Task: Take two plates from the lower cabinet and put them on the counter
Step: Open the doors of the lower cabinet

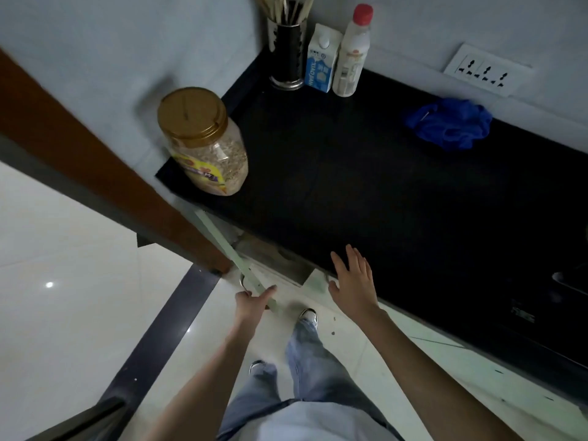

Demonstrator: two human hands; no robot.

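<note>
The black counter (366, 173) runs across the right half of the view. Below its front edge a pale green lower cabinet door (229, 246) swings out toward me. My left hand (253, 302) grips the door's outer edge by its metal handle (242, 281). Open, with fingers spread, my right hand (353, 281) hovers at the counter's front edge and holds nothing. The cabinet's inside shows only as a dim gap (273, 253) under the counter. No plates are visible.
On the counter stand a gold-lidded jar (203, 141), a utensil holder (288, 49), a milk carton (321, 58) and a white bottle (351, 52). A blue cloth (448, 122) lies at the back right. A brown door frame (95, 154) stands left. My legs are below.
</note>
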